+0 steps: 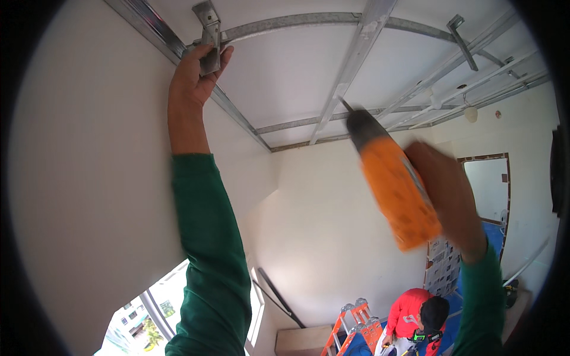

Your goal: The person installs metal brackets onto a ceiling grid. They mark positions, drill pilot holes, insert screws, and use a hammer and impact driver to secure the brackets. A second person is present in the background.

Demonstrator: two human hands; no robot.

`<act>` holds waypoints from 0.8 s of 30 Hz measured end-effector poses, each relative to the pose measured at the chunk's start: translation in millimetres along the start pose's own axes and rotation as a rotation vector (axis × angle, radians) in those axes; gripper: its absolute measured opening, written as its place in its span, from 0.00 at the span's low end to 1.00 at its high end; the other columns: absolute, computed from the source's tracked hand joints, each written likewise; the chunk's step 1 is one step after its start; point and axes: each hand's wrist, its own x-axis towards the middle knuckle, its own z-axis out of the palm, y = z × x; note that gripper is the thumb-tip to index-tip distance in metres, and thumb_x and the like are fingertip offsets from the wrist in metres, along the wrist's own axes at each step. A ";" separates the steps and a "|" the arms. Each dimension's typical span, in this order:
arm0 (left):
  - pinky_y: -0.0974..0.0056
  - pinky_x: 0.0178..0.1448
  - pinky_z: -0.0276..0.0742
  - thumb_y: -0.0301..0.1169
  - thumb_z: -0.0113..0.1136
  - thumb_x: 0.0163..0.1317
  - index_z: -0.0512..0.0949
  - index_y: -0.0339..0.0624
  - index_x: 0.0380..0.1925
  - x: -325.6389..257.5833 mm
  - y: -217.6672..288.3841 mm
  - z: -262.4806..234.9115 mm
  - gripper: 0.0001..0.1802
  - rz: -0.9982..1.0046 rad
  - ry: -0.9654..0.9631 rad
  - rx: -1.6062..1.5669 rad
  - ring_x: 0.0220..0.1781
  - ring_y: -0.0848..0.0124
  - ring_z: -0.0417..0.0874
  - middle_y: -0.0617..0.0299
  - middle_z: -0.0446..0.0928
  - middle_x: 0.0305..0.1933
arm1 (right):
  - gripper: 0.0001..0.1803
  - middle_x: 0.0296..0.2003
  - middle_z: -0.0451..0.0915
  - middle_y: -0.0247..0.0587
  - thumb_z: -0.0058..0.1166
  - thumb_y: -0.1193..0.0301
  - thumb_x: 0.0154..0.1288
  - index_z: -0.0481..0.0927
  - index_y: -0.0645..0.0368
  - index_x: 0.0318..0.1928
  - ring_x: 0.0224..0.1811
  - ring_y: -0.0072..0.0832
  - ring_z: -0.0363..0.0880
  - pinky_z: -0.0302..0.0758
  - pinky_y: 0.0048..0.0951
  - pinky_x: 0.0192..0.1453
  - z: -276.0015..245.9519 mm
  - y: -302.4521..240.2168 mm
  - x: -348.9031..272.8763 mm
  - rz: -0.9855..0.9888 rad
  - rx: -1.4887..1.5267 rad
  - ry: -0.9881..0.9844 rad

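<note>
Up at the ceiling's left edge, my left hand (190,86) grips a bent metal bracket (210,60) between thumb and fingers. The bracket sits against the curved steel channel (291,24) close to the shiny wall track (155,29). My right hand (442,190) is wrapped round an orange power drill (396,193) with a dark chuck, slightly blurred. Its thin bit (345,105) points up and left, and in the picture the tip overlaps a long ceiling channel (350,65). The drill is well apart from the bracket.
Another bracket (463,44) hangs from the frame at right. Below, a person in a red top (407,311) bends beside an orange stepladder (359,320). A window (151,314) is at lower left, a framed opening (487,190) at right. Dark strips (279,296) lean in the corner.
</note>
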 end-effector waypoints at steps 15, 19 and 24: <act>0.76 0.32 0.83 0.38 0.51 0.85 0.77 0.34 0.49 -29.9 34.9 18.3 0.16 -0.134 0.023 0.498 0.30 0.72 0.81 0.61 0.80 0.32 | 0.22 0.44 0.83 0.37 0.66 0.71 0.66 0.81 0.59 0.60 0.42 0.27 0.84 0.81 0.34 0.45 81.8 62.3 -478.8 1.281 0.635 -0.060; 0.75 0.27 0.76 0.39 0.52 0.85 0.77 0.37 0.46 -33.4 35.0 16.9 0.15 -0.163 -0.050 0.416 0.28 0.75 0.78 0.63 0.77 0.31 | 0.19 0.41 0.83 0.34 0.66 0.70 0.69 0.82 0.59 0.58 0.38 0.24 0.82 0.80 0.31 0.42 90.2 73.2 -487.6 1.283 0.657 -0.015; 0.74 0.31 0.72 0.35 0.51 0.85 0.78 0.39 0.46 -10.5 46.5 -28.0 0.12 -0.138 -0.072 0.436 0.29 0.79 0.74 0.67 0.75 0.32 | 0.15 0.37 0.82 0.30 0.66 0.68 0.72 0.84 0.58 0.56 0.34 0.20 0.79 0.78 0.29 0.38 93.2 63.9 -486.1 1.241 0.663 0.040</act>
